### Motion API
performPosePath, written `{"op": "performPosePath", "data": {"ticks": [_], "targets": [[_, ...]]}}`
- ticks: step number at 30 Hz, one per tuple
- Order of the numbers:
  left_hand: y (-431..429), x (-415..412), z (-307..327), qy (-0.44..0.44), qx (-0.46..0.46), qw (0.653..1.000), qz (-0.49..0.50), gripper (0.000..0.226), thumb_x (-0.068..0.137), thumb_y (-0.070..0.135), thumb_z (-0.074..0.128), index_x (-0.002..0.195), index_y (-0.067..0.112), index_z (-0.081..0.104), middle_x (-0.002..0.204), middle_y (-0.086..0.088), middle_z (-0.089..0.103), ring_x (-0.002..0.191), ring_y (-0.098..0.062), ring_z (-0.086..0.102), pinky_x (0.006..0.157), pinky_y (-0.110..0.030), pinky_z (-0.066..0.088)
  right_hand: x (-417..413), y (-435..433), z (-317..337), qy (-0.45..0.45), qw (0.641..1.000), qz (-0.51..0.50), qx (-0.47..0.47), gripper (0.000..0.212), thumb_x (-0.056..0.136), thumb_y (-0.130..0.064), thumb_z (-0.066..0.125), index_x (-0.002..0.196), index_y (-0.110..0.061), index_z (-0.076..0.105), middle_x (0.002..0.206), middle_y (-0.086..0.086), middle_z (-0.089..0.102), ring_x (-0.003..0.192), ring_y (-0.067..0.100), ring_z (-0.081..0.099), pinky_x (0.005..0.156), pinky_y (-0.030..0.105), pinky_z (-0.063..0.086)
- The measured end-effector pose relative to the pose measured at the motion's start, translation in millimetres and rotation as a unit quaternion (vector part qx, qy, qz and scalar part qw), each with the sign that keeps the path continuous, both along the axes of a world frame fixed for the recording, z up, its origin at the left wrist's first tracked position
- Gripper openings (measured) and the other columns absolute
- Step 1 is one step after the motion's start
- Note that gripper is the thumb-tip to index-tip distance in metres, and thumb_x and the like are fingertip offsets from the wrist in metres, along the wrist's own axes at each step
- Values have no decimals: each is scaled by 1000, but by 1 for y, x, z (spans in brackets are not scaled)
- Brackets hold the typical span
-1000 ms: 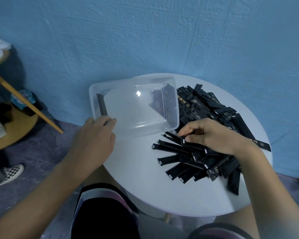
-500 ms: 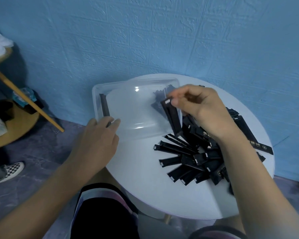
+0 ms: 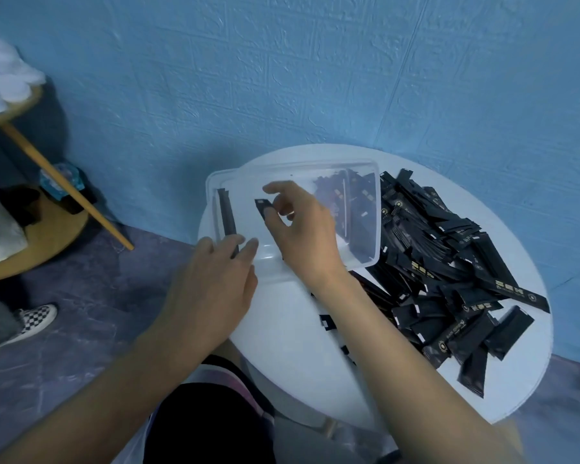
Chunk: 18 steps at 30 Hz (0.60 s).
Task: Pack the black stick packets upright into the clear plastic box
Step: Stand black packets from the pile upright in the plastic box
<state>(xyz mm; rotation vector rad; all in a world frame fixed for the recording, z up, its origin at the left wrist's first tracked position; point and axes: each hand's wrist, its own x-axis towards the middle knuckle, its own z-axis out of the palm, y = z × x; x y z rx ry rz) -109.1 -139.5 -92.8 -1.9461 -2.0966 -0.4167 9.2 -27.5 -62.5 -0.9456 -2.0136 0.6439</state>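
Right hand (image 3: 298,229) has left the pile (image 3: 449,262) at the table's (image 3: 282,346) right edge. Thumb and forefinger pinch one packet (image 3: 263,206) over the clear box (image 3: 378,229), near the upright packets (image 3: 226,219) at its left wall. Left hand (image 3: 215,286), fingers spread, braces those. Insertion looks next.

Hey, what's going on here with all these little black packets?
A person is packing black stick packets into a clear plastic box on a round white table. The right hand pinches one packet over the box's open top. The left hand rests at the box's near left corner, beside a standing packet that leans on the left wall. A big loose pile waits on the table to the right of the box.
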Motion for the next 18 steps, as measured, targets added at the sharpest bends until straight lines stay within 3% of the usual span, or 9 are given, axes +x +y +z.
{"op": "performPosePath", "data": {"ticks": [6, 12, 18], "targets": [[1, 1, -1, -10, 6, 1000, 4, 42, 91, 18, 67, 133, 9, 65, 126, -9, 68, 88, -35, 60, 57, -36, 49, 11, 11, -2, -176, 983, -2, -41, 27, 91, -16, 54, 111, -26, 69, 87, -7, 64, 83, 22, 61, 70, 35, 50], [0, 5, 1, -32, 4, 999, 3, 43, 97, 23, 57, 139, 14, 60, 131, -5, 65, 95, -32, 58, 61, -36, 48, -5, 11, 4, -76, 995, -27, -60, 13, 92, -27, 62, 104, -27, 66, 79, -7, 64, 72, 15, 61, 65, 32, 49], [-2, 3, 1, -40, 2, 999, -7, 37, 94, 20, 60, 131, 15, 65, 117, -3, 67, 85, -28, 54, 55, -31, 40, -5, 7, -1, -74, 991, -13, -110, 16, 93, -36, 64, 107, -28, 67, 72, -11, 63, 74, 14, 63, 73, 32, 52]]}}
